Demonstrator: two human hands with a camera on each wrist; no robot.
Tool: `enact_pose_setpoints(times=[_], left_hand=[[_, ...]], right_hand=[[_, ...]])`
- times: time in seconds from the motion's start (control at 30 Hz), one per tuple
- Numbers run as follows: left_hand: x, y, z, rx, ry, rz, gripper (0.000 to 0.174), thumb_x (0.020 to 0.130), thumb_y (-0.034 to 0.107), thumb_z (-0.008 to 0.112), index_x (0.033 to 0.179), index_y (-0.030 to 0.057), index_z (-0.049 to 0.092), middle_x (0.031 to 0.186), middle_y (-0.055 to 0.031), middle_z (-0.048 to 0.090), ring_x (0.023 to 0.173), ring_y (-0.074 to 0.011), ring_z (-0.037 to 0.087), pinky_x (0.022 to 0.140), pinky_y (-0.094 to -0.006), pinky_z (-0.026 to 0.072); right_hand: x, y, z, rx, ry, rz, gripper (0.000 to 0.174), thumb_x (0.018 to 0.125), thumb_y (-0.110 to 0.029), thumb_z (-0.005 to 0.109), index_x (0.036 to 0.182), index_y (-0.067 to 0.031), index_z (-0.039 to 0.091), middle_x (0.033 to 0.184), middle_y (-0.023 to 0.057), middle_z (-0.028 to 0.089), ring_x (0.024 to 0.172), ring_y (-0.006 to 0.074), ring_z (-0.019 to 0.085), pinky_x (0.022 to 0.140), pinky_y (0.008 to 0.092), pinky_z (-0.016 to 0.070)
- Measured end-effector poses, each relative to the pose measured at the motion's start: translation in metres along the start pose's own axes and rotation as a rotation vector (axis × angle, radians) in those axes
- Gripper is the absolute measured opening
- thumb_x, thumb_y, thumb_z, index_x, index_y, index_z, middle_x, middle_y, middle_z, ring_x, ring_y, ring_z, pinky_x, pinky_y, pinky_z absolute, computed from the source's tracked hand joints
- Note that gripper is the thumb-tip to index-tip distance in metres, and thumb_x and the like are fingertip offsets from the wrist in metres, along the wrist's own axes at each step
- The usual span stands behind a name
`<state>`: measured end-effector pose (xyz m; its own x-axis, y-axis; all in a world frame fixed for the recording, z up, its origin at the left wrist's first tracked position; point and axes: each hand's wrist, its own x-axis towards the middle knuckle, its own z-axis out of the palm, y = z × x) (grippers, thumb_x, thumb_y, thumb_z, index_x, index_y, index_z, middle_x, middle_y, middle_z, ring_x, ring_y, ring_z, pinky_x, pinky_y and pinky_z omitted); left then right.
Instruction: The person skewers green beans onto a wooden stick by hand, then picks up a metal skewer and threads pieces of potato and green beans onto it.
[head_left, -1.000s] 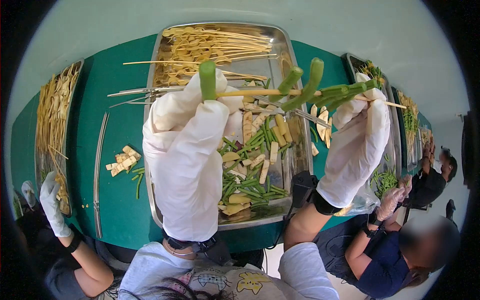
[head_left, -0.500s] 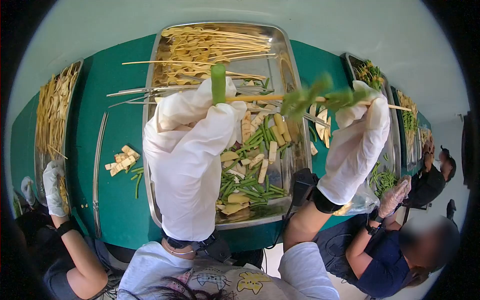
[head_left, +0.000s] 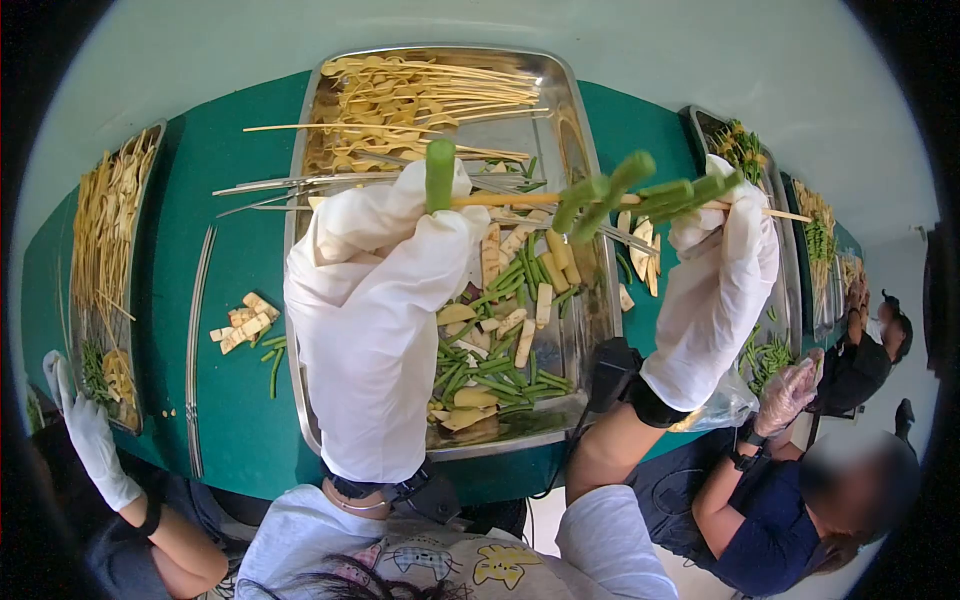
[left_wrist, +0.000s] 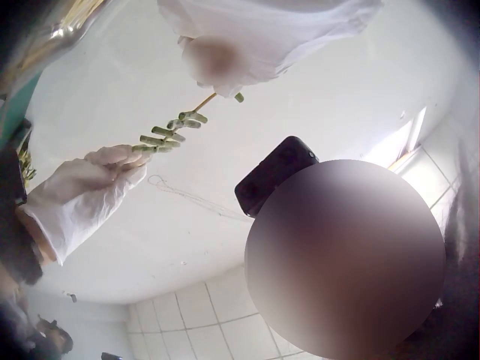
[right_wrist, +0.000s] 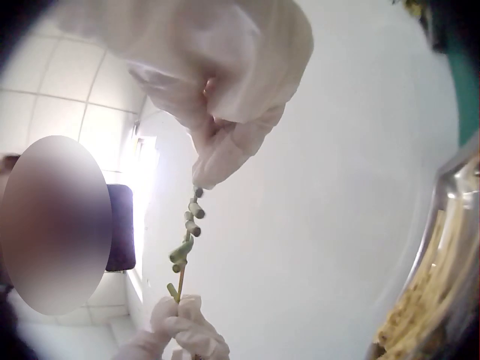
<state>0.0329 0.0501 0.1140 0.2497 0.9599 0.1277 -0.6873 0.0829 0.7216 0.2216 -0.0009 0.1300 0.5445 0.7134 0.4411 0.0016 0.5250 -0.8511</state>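
Observation:
My gloved left hand (head_left: 380,310) pinches an upright green bean piece (head_left: 439,175) at the left end of a thin wooden skewer (head_left: 500,199). Several bean pieces (head_left: 630,188) sit crosswise on the skewer's right half. My gloved right hand (head_left: 722,285) grips the skewer beside them, its tip poking out to the right. In the left wrist view the threaded bean pieces (left_wrist: 166,136) lie between the right hand (left_wrist: 86,191) and the left. The right wrist view shows the right hand's fingertips (right_wrist: 217,154) at the end of the bean row, the left hand (right_wrist: 187,330) below.
A metal tray (head_left: 590,330) under my hands holds cut beans, pale pieces and filled skewers (head_left: 400,100). Metal skewers (head_left: 200,350) and cut pieces (head_left: 246,322) lie on the green table (head_left: 250,420). Side trays (head_left: 110,240) hold more skewers; other people sit at both sides.
Since a second ago, the bean pieces have shifted slightly left along the skewer, and my left hand is a little farther right. At the far left, another person's gloved hand has moved left, off the tray.

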Motion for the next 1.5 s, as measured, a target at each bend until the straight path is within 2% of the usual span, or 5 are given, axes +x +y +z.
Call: enact_pose_setpoints(times=[0.73,0.83,1.23,1.33,1.5], left_hand=[[0.0,-0.001,0.0,-0.001,-0.022,-0.002,0.019,0.081,0.006,0.063,0.099,0.0069,0.06,0.103,-0.0044,0.062,0.087,-0.0103,0.057,0.076,-0.0232,0.0436],[-0.001,0.001,0.004,0.011,-0.002,0.0,0.019,0.081,0.006,0.062,0.1,0.0069,0.06,0.104,-0.0039,0.062,0.087,-0.0094,0.056,0.076,-0.023,0.0429],[-0.002,0.003,0.004,0.015,-0.001,-0.03,0.019,0.082,0.008,0.063,0.1,0.0067,0.059,0.106,-0.0043,0.061,0.096,-0.0122,0.057,0.084,-0.0263,0.0445],[-0.001,0.001,0.002,0.012,-0.013,-0.015,0.019,0.081,0.007,0.063,0.1,0.0068,0.06,0.105,-0.0048,0.061,0.094,-0.0122,0.057,0.083,-0.0255,0.0449],[-0.002,0.003,0.006,0.008,0.033,-0.042,0.019,0.081,0.006,0.063,0.099,0.0068,0.06,0.104,-0.0052,0.062,0.092,-0.0122,0.057,0.081,-0.0251,0.0452]], right_hand=[[-0.002,0.006,-0.008,-0.09,0.004,-0.073,0.03,0.09,-0.026,0.055,0.101,0.0015,0.06,0.099,0.0074,0.061,0.09,0.0139,0.057,0.084,0.0285,0.0446],[-0.001,0.004,0.0,-0.081,0.066,-0.071,0.024,0.086,-0.021,0.061,0.094,0.0017,0.061,0.09,0.0106,0.064,0.073,0.0124,0.058,0.067,0.0233,0.044],[-0.005,0.005,-0.007,-0.121,0.07,-0.044,0.032,0.088,-0.03,0.057,0.101,-0.0003,0.059,0.096,0.0068,0.059,0.089,0.0128,0.056,0.081,0.0277,0.0452],[0.0,0.007,0.001,-0.059,0.105,-0.107,0.024,0.086,-0.019,0.06,0.095,0.0027,0.061,0.089,0.0118,0.065,0.071,0.0126,0.059,0.065,0.0242,0.0463],[-0.001,0.002,-0.004,-0.051,-0.011,-0.069,0.027,0.088,-0.02,0.057,0.098,0.0047,0.06,0.088,0.0118,0.063,0.069,0.0144,0.058,0.062,0.025,0.0454]])
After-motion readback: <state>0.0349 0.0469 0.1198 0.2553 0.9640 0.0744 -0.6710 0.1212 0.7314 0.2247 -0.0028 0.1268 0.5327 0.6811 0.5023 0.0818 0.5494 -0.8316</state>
